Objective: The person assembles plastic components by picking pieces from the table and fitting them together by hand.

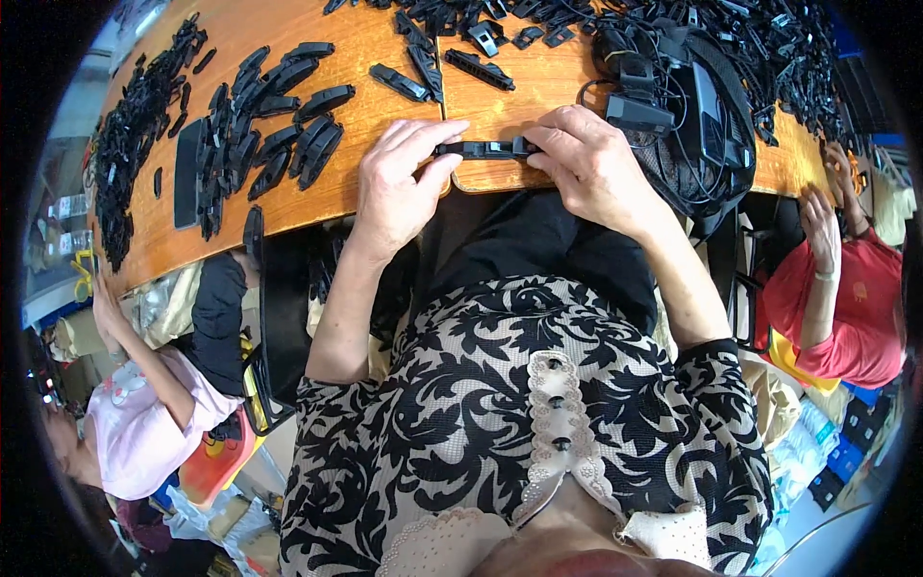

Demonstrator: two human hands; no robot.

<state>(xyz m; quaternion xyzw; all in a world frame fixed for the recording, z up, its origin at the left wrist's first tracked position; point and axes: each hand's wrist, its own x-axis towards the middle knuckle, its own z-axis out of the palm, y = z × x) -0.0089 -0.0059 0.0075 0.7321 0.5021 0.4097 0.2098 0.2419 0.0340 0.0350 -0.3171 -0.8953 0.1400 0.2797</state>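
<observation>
Between my hands, over the table's near edge, is a slim black plastic part with a small shiny spot at its middle. My left hand pinches its left end between thumb and fingers. At the other end, the fingers of my right hand are closed on it. Loose black plastic parts lie on the wooden table just beyond my hands. Further left rests a group of longer, curved black parts. The exact kind of these parts cannot be made out.
A black mesh bag with cables and a dark device sits right of my hands. Heaps of small black parts lie at the far left and far right. A flat dark slab lies left. Co-workers sit on both sides.
</observation>
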